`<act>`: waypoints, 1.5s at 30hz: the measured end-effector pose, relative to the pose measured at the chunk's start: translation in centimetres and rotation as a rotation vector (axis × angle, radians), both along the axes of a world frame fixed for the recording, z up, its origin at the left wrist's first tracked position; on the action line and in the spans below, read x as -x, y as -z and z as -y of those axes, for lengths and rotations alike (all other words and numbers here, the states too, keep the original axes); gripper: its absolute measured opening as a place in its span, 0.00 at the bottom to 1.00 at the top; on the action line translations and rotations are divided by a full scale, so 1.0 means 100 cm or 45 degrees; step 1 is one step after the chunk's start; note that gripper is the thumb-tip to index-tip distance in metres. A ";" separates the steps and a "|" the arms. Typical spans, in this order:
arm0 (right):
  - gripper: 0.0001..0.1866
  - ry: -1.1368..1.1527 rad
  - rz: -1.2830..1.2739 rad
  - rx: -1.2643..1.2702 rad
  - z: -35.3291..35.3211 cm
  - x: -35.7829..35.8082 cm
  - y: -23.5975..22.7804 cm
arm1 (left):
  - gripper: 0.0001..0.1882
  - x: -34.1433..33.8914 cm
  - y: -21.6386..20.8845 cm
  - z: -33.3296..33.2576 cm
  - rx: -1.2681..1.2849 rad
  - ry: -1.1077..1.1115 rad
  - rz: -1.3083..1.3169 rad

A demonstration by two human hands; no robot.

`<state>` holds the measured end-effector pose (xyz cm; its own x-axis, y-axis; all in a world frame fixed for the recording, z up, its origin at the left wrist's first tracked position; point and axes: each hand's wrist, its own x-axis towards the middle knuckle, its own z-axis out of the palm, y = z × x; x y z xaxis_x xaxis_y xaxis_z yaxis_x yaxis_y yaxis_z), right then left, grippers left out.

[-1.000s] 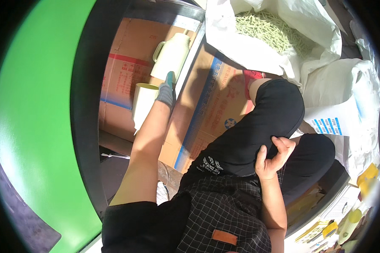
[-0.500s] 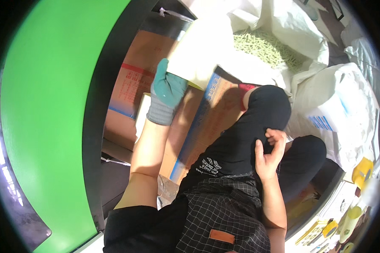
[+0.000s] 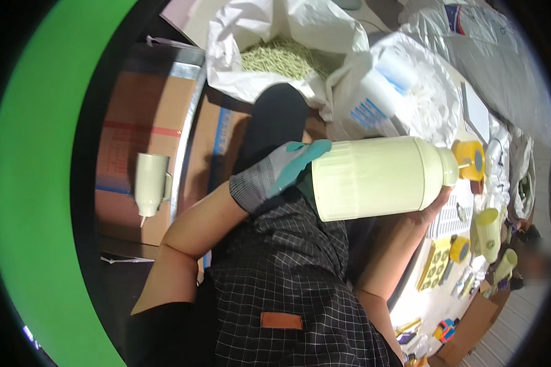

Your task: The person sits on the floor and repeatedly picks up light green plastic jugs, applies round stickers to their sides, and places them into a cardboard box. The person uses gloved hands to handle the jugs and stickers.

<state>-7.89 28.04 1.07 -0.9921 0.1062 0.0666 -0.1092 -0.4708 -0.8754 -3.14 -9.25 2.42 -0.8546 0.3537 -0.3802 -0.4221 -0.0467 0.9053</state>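
Observation:
A large pale yellow-green thermos flask (image 3: pixel 373 180) lies sideways in front of my torso, its narrower neck pointing right. My left hand (image 3: pixel 292 164), in a grey and teal work glove, is closed around its wide base end. From below, my bare right hand (image 3: pixel 433 208) supports it near the neck; most of its fingers are hidden behind the flask. A thin pale stem (image 3: pixel 464 165) sticks out at the neck end. To the left, a smaller-looking pale flask with a side handle (image 3: pixel 152 182) lies on a cardboard box (image 3: pixel 125 211), a thin stem at its lower end.
A white sack (image 3: pixel 226 67) full of small pale-green sticks (image 3: pixel 281 59) stands ahead. Beside it is a white plastic bag (image 3: pixel 434 85). On the right, a bench carries yellow tape rolls (image 3: pixel 460 249) and pale green parts (image 3: pixel 488 226). A green panel (image 3: pixel 49 153) borders the left.
My left hand has come from over the box to my front with the pale flask. My right hand has left my knee and now supports its neck end. The view has turned right.

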 end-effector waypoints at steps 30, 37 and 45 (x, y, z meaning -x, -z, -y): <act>0.49 0.326 0.385 -0.290 -0.034 -0.169 0.032 | 0.16 -0.011 0.058 -0.056 0.629 0.056 -0.689; 0.47 0.358 0.419 -0.294 -0.044 -0.179 0.045 | 0.12 -0.023 0.047 -0.074 0.937 0.120 -0.738; 0.51 0.306 0.366 -0.315 -0.027 -0.181 0.024 | 0.14 0.045 0.062 -0.085 0.777 0.541 -0.039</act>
